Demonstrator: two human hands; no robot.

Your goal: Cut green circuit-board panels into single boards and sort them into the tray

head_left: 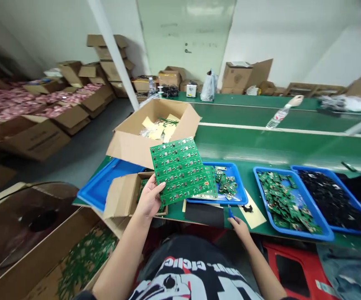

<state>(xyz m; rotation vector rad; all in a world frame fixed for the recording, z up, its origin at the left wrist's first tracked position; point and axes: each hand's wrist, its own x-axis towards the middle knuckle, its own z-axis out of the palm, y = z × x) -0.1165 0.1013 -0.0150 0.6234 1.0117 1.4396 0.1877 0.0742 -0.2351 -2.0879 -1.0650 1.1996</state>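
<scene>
Two blue trays (302, 234) of green boards (285, 202)

The circuit board (180, 171) is green, the tray (241, 192) and tool (230, 212) blue, the carton (133, 146) tan.

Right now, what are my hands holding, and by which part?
Your left hand grips a green circuit-board sheet near its lower-left corner; your right hand holds a small blue tool by its near end.
</scene>
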